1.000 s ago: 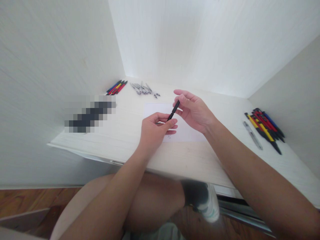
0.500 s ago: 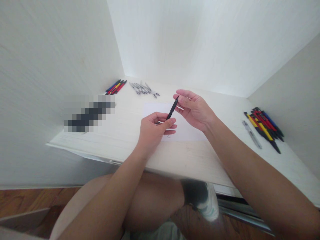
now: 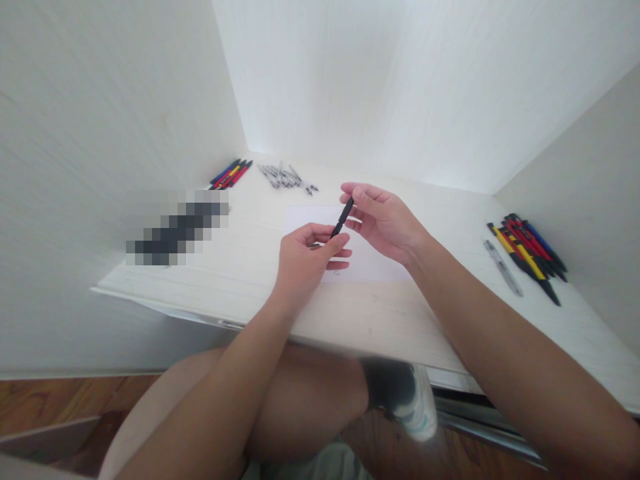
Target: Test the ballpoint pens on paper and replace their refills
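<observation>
So there's a slim black pen (image 3: 346,210) up in the air over a sheet of white paper (image 3: 373,259), and both hands are on it. The left hand (image 3: 304,259) has the lower end pinched between thumb and index finger, with the other fingers loosely curled and a bit spread. The right hand (image 3: 387,219) is at the upper end, thumb and fingertips pinching the tip, rest of the fingers fanned out. Pen's tilted, top leaning to the right. There are some small dark marks on the paper just below the left hand.

All this is on a pale desk (image 3: 250,260) boxed in by whitish panels. Over on the right there's a pile of pens (image 3: 526,253) — red, yellow, blue, black — with 1 clear pen (image 3: 503,268) lying just beside it. Back left corner has a smaller colored bunch (image 3: 231,175), and next to that some thin clear-and-dark pieces (image 3: 284,177), too small to make out. Front of that corner — a dark pixelated patch (image 3: 175,233), no idea what's under it.
</observation>
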The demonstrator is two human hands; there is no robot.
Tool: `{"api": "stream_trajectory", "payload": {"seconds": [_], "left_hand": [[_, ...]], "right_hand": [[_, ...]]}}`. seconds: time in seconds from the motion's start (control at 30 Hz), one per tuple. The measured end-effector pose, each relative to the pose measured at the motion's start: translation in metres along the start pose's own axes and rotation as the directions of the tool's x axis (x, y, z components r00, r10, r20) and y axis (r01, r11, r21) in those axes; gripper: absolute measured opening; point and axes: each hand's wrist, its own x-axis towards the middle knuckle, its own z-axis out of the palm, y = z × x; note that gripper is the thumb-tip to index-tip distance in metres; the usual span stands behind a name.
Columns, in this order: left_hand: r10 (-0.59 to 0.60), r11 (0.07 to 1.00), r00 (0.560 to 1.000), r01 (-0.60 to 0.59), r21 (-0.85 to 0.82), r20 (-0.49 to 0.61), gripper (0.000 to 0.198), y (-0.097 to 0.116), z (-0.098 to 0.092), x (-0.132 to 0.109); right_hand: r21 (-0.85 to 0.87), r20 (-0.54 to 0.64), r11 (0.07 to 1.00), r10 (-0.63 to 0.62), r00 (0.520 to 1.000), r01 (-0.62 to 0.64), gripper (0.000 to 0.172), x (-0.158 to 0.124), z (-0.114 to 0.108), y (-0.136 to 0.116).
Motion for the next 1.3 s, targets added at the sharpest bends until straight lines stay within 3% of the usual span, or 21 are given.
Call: {"api": "stream_trajectory", "payload": {"seconds": [0.1, 0.23, 0.4, 0.47, 0.67, 0.87, 0.97, 1.13, 1.3], "left_hand": [[-0.024, 0.999, 0.998, 0.021, 0.039, 0.066, 0.025, 0.001, -0.001, -0.001], [-0.083, 0.996, 0.986, 0.077, 0.049, 0.147, 0.03, 0.001, -0.001, 0.0], [-0.24, 0.926, 0.929, 0.306, -0.219, 0.283, 0.036, 0.0, -0.003, 0.003], [-0.253, 0.905, 0.918, 0.336, -0.261, 0.304, 0.031, 0.001, -0.004, 0.003], [-0.139, 0.979, 0.963, 0.169, -0.114, 0.231, 0.023, -0.001, -0.006, 0.002], [-0.054, 0.997, 0.997, 0.057, -0.052, 0.054, 0.026, -0.003, -0.004, 0.003], [-0.1, 0.989, 0.986, 0.114, -0.098, 0.135, 0.038, -0.002, -0.005, 0.003], [-0.205, 0.96, 0.912, 0.257, -0.107, 0.354, 0.051, 0.003, -0.009, -0.001], [-0.171, 0.979, 0.929, 0.198, -0.051, 0.327, 0.038, 0.005, -0.009, -0.003]], "right_hand": [[0.045, 0.122, 0.998, 0.042, 0.992, -0.047, 0.034, -0.001, 0.0, 0.002], [0.084, 0.133, 0.994, 0.059, 0.989, -0.07, 0.024, -0.001, -0.001, 0.005], [0.084, 0.106, 0.993, 0.078, 0.991, -0.087, 0.023, 0.0, -0.001, 0.007], [0.057, 0.098, 0.996, 0.06, 0.993, -0.066, 0.022, 0.0, -0.002, 0.007], [0.03, 0.088, 0.999, 0.034, 0.996, -0.037, 0.019, 0.001, -0.006, 0.005], [0.007, 0.055, 1.0, 0.016, 0.998, -0.016, 0.017, -0.001, -0.004, 0.003], [0.032, 0.051, 0.999, 0.014, 0.999, -0.016, 0.019, 0.0, -0.004, 0.002], [0.028, 0.005, 0.999, 0.02, 1.0, -0.02, 0.026, -0.001, -0.005, 0.0], [0.023, 0.02, 1.0, 0.01, 1.0, -0.011, 0.025, -0.001, -0.005, 0.001]]}}
